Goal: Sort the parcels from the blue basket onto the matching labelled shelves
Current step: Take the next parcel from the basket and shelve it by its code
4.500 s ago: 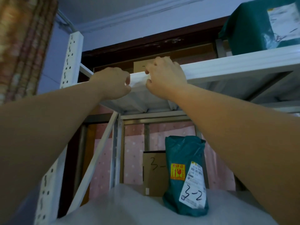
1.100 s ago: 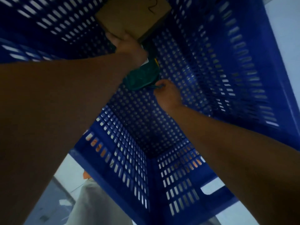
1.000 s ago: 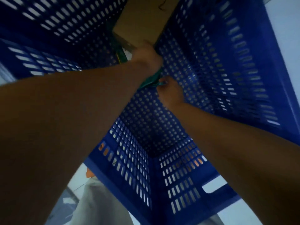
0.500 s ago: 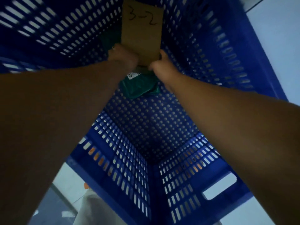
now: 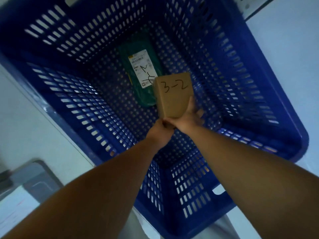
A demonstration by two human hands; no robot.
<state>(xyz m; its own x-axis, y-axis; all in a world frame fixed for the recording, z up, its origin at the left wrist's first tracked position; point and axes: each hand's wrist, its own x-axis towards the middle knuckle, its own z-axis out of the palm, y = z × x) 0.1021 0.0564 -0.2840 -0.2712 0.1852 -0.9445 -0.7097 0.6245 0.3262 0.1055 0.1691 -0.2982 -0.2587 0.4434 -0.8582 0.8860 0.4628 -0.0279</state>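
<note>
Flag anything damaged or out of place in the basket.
Nothing stands out. The cardboard box marked 3-2 looks undented, held at its near end by the left hand and right hand; the green mailer lies flat on the floor of the blue basket, label up.

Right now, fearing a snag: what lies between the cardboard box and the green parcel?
Nothing shows in the head view: the cardboard box overlaps one edge of the green parcel; whether they touch is unclear.

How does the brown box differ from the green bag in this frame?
The brown box is stiff cardboard; the green bag is soft plastic. The box is held by the left hand and right hand; the bag lies on the blue basket floor. Both bear handwritten marks.
</note>
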